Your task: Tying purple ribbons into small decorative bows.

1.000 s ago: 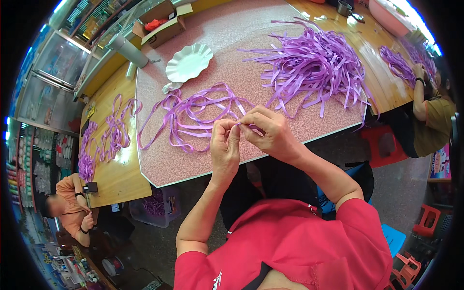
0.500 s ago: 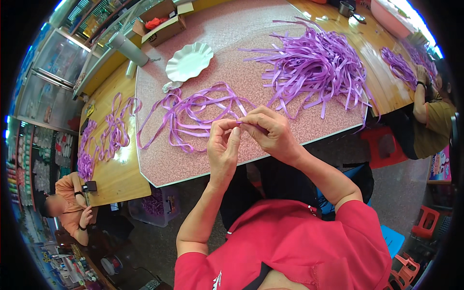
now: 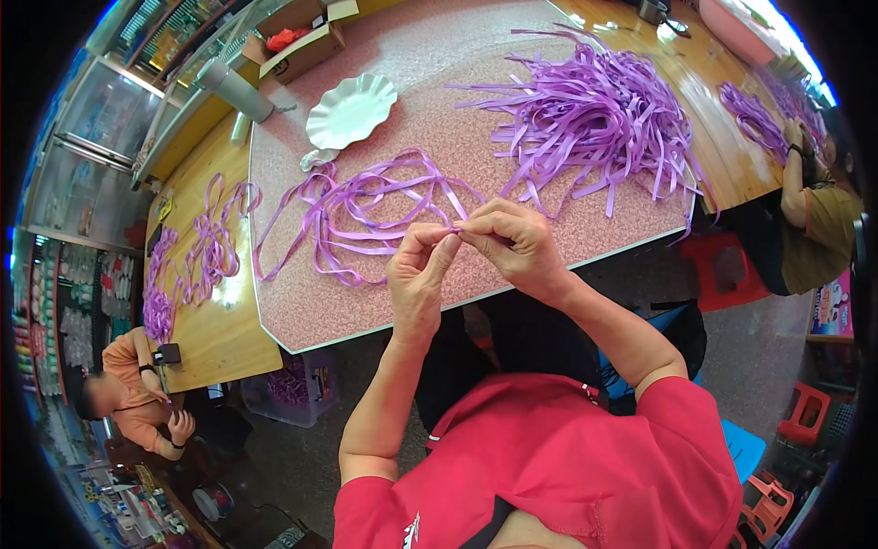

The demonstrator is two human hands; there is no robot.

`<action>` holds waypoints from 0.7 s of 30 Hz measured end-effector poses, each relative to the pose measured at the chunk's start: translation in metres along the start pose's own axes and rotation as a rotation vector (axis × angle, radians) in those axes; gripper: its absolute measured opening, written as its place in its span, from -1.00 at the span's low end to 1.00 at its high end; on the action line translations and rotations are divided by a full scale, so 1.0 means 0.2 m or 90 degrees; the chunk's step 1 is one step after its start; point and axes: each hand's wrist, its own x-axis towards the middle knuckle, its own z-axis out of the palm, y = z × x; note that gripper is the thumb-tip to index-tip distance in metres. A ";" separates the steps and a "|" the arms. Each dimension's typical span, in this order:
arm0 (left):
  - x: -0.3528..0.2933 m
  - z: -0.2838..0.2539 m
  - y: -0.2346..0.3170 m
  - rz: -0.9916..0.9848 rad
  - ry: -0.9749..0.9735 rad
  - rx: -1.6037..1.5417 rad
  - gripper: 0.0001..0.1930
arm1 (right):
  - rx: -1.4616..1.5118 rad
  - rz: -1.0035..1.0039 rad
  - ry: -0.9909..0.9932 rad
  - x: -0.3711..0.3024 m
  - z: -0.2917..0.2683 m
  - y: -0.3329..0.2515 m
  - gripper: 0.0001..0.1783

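Above the near edge of the pink speckled table, my left hand (image 3: 421, 284) and my right hand (image 3: 514, 245) meet fingertip to fingertip. Both pinch a purple ribbon (image 3: 366, 247); the exact spot they grip is mostly hidden by the fingers. From my hands the ribbon runs away in loose loops that lie on the table to the left. A big heap of purple ribbons (image 3: 594, 119), with many cut ends showing, lies beyond my right hand.
A white scalloped plate (image 3: 351, 112) sits behind the loops, near a grey bottle (image 3: 234, 90) and an open cardboard box (image 3: 302, 46). More ribbon (image 3: 212, 247) lies on the wooden table at left. Co-workers sit left and right. A red stool (image 3: 722, 272) stands at right.
My fingertips have come closer together around the ribbon. The co-worker at left has lowered and parted their hands. The view has shifted slightly.
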 end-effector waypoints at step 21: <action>-0.02 0.05 -0.01 0.087 0.006 0.147 -0.94 | 0.446 0.451 -0.066 -0.05 -0.05 -0.05 -0.82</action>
